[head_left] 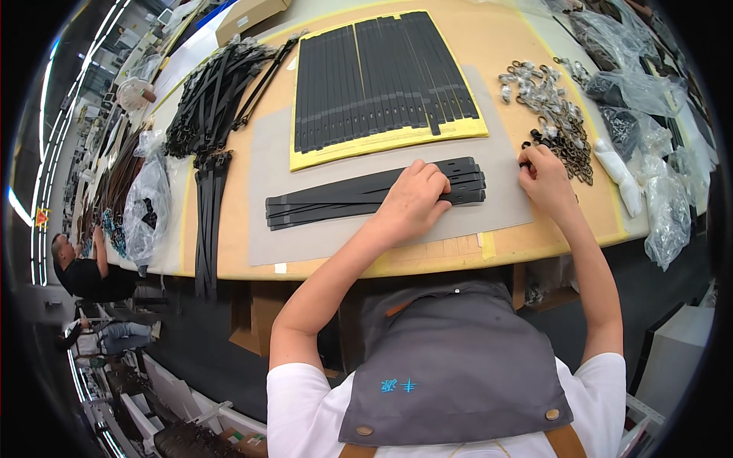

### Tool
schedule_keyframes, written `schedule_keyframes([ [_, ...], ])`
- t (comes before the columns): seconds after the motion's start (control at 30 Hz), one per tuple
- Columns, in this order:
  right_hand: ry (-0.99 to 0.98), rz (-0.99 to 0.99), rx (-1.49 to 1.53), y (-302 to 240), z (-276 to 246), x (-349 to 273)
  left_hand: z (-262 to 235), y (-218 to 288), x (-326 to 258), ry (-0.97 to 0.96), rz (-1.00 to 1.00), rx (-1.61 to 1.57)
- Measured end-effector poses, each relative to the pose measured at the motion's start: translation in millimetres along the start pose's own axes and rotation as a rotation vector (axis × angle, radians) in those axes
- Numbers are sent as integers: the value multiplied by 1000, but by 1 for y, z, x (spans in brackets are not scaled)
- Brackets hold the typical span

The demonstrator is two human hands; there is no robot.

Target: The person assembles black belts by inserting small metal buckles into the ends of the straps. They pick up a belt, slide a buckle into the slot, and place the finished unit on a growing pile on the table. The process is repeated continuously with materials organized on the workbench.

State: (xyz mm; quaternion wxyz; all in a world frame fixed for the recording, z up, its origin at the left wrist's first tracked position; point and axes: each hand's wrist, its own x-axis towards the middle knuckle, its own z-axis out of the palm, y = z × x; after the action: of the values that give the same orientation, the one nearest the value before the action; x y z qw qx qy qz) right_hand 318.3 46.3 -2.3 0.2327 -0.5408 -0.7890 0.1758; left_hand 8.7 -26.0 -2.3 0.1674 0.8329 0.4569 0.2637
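Note:
A loose stack of flat black straps [328, 200] lies across the grey mat [279, 145] in front of me. My left hand [416, 195] rests over its right half, fingers curled and closed on a strap near the punched ends. To the right, my right hand [546, 179] is at the near left edge of a pile of small metal clasps [561, 126]. Its fingers are pinched together at a dark clasp [525, 149], partly hidden by the fingertips. Beyond the stack, a yellow-edged board [389, 145] carries a row of black straps [366, 80] side by side.
Bundled black straps with hardware [217, 91] lie at the left, some hanging over the table edge [321, 269]. A white rolled item [618, 175] and clear plastic bags [664, 183] line the right side. Another person [95, 263] is at the far left.

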Motion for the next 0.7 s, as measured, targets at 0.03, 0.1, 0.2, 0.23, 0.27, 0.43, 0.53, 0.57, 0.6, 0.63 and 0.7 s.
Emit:
schedule_keyframes([
  [0.03,-13,21,-7,-1,0,-1,-4,3,-1,14,-13,-22],
  [0.1,16,-9,2,-2,3,0,-22,5,-6,45,-88,39],
  [0.2,41,-13,-6,2,2,-3,-64,16,-9,49,-136,256],
  [0.23,47,-8,-11,1,1,-1,-78,24,-10,46,-140,347],
  [0.27,59,8,-21,1,-1,-3,-92,36,-9,7,-169,358],
  [0.43,-71,227,849,-14,0,-23,-91,77,-11,-47,-26,-142],
  [0.53,-233,394,1359,-25,6,-46,-31,64,-5,34,-52,-303],
  [0.57,-269,446,1474,-26,12,-53,-16,60,-5,51,-71,-324],
  [0.6,-262,472,1546,-25,16,-59,-7,57,-5,56,-120,-371],
  [0.63,-253,498,1617,-23,21,-65,-1,57,-4,53,-129,-380],
  [0.7,-221,527,1676,-22,26,-74,6,56,-4,48,-154,-396],
])
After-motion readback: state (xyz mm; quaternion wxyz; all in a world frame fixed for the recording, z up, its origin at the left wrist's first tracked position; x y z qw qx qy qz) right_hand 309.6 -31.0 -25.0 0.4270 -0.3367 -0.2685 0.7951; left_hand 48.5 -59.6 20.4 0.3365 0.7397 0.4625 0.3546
